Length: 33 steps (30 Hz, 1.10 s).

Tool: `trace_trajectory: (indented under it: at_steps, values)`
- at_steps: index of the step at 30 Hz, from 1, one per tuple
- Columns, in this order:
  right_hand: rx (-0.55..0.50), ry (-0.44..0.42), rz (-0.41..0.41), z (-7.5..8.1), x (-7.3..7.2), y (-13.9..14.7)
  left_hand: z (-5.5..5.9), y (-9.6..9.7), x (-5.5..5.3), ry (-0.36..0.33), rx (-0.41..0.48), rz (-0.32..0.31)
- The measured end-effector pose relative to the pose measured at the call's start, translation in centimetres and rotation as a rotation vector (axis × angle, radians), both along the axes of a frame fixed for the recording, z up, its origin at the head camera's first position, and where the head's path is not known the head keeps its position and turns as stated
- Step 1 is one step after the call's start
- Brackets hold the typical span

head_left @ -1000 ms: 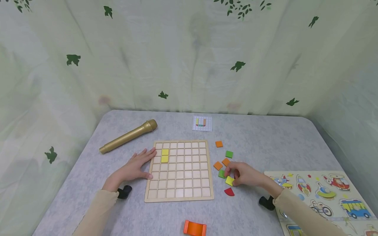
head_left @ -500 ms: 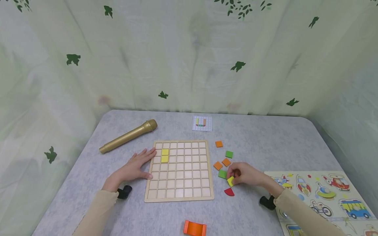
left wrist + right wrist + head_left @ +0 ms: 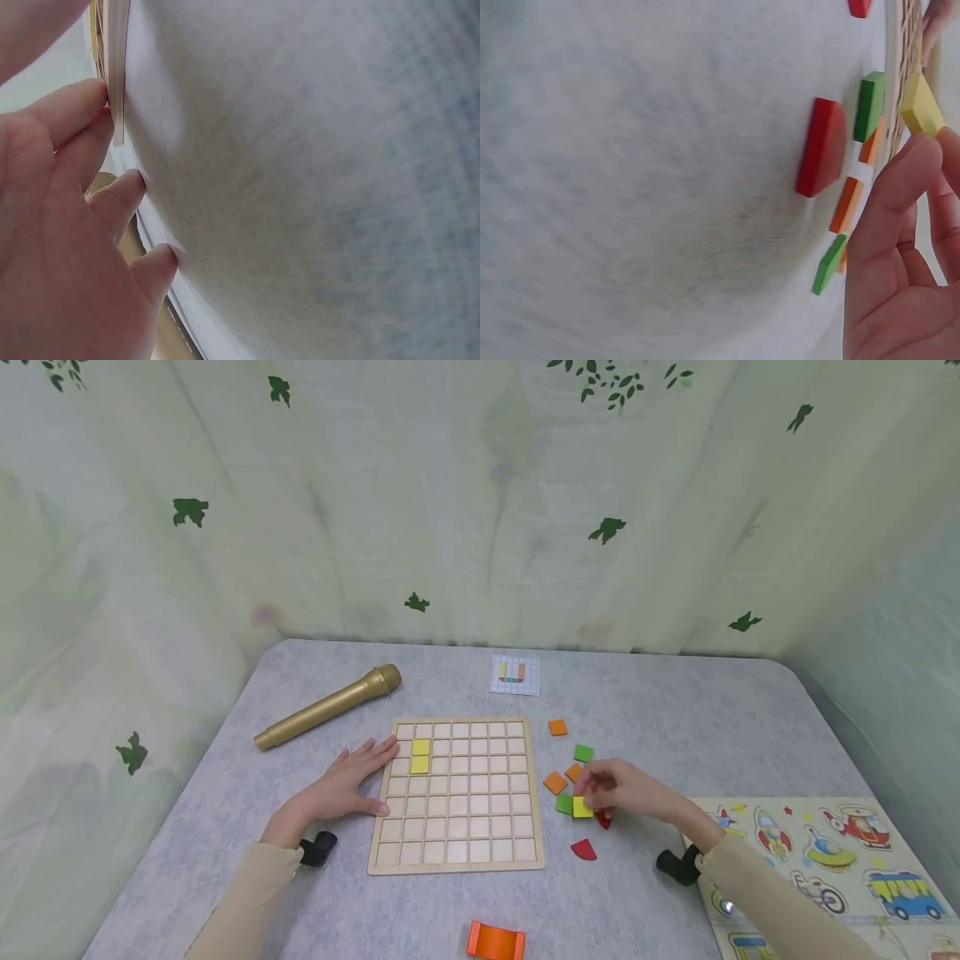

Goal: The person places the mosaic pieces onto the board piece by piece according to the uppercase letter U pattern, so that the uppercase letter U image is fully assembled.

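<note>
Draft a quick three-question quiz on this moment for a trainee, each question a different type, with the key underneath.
1. What colour is the tile pinched in the right hand?
a) red
b) yellow
c) green

2. True or false: the left hand touches the edge of the grid board.

3. How many yellow tiles sit in the cells of the grid board?

Key:
1. b, yellow
2. True
3. Two
</note>
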State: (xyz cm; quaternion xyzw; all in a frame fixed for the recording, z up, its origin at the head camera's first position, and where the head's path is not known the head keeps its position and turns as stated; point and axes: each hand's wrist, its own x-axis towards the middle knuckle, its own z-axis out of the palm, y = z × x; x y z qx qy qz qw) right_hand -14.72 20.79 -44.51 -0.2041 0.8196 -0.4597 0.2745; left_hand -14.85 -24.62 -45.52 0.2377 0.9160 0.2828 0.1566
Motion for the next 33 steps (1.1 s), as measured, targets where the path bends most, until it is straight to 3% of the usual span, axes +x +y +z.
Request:
trace_trajectory:
  at_steps: [9,21,29,33]
  values:
    - [-0.068,-0.043,-0.022,0.8,-0.9,-1.5,0.1,0.1,0.0,-0.002,-0.008,-0.003]
    - [-0.099,-0.011,0.015,0.9,-2.2,-4.2,0.2,0.3,-0.2,-0.004,-0.028,-0.018]
    - [-0.093,0.025,-0.029,1.3,-3.1,-5.3,0.2,0.6,-0.6,-0.015,-0.04,-0.026]
    - [-0.114,-0.011,-0.043,1.6,-3.4,-5.8,0.2,0.8,-0.8,-0.023,-0.036,-0.028]
